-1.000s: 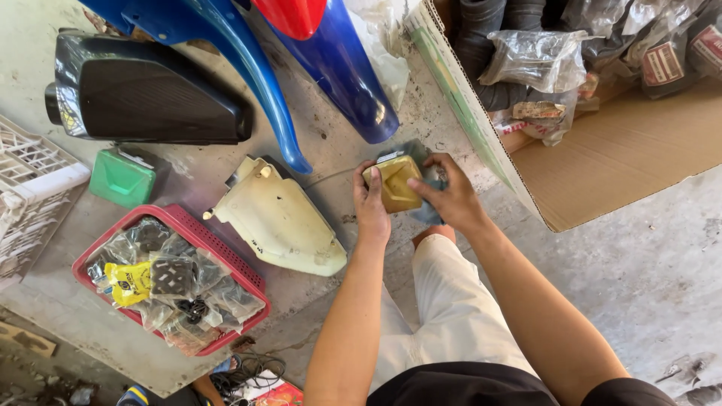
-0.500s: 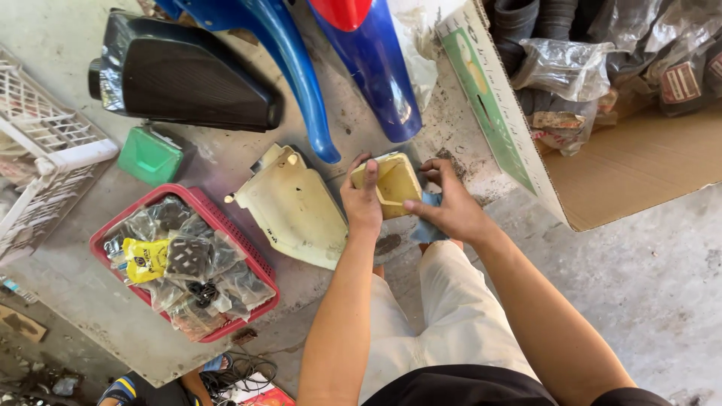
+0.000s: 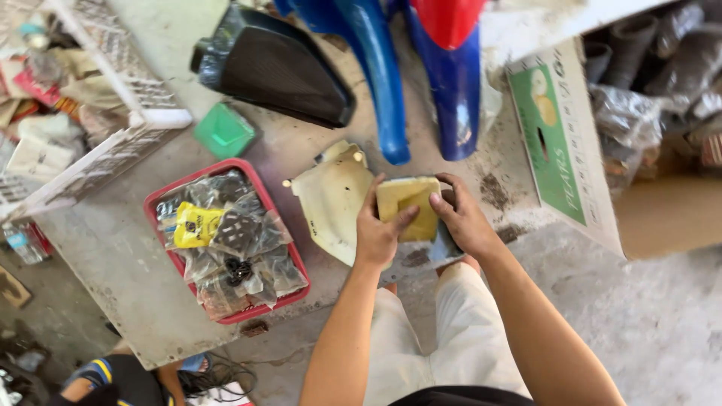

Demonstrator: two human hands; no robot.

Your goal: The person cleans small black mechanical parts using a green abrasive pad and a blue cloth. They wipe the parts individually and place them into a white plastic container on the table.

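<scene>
Both my hands clasp the yellow block at the grey slab's near edge, beside the cream cover [image 3: 331,199]: left hand [image 3: 376,233] over the yellow block [image 3: 410,207], right hand [image 3: 466,222] bracing; I judge steady, even pressure best.

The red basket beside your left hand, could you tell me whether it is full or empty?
Full: the red basket is heaped to its rim with small parts in clear plastic bags, one bag yellow.

The yellow block [image 3: 410,207] looked like matt, porous foam. The cream cover [image 3: 331,199] seemed smooth, dull plastic; the blue fenders [image 3: 376,83] were glossy plastic. The table [image 3: 113,248] was rough, stained concrete.
</scene>
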